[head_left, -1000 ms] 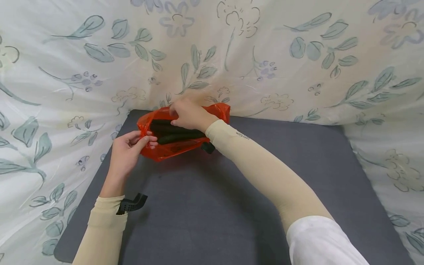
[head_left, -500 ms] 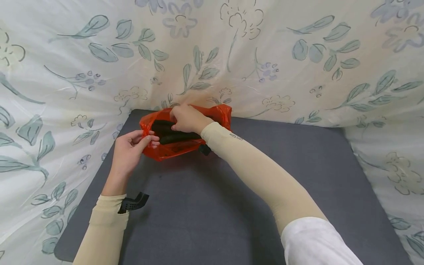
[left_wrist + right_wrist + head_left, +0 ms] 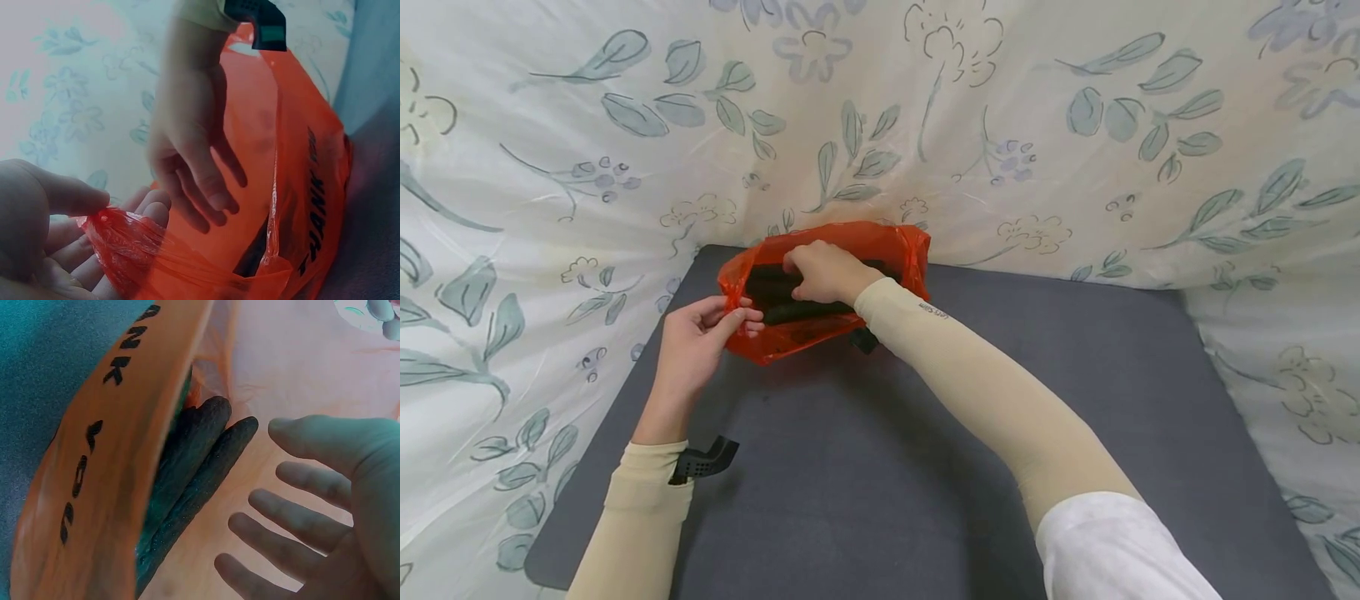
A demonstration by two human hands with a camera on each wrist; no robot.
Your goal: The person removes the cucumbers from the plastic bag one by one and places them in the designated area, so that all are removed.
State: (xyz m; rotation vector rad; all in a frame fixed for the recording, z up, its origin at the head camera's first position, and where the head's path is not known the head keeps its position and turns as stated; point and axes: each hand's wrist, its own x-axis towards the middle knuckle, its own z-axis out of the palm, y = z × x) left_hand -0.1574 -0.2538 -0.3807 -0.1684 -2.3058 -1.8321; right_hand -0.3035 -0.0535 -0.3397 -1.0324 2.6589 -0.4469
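Observation:
A red plastic carrier bag [image 3: 865, 240] with black "THANK YOU" lettering lies with its mouth held wide at the back of the table. Inside it are long dark green cucumbers [image 3: 206, 469], side by side. My left hand [image 3: 691, 342] pinches the gathered plastic at the bag's left end between thumb and fingers, plain in the left wrist view. Over the mouth, my right hand [image 3: 826, 273] reaches in with fingers spread and loosely bent. In the right wrist view its fingertips stay apart from the cucumbers, close to the bag's far wall.
The bag stands on a dark grey table [image 3: 850, 483], close against a floral curtain [image 3: 1060, 150] behind it. Black camera mounts are strapped to both wrists, the left mount [image 3: 706, 460] sticking out over the table.
My right hand has come down and slightly left into the bag's mouth. The far side of the bag has risen, so the mouth gapes wider. My left hand keeps its pinch.

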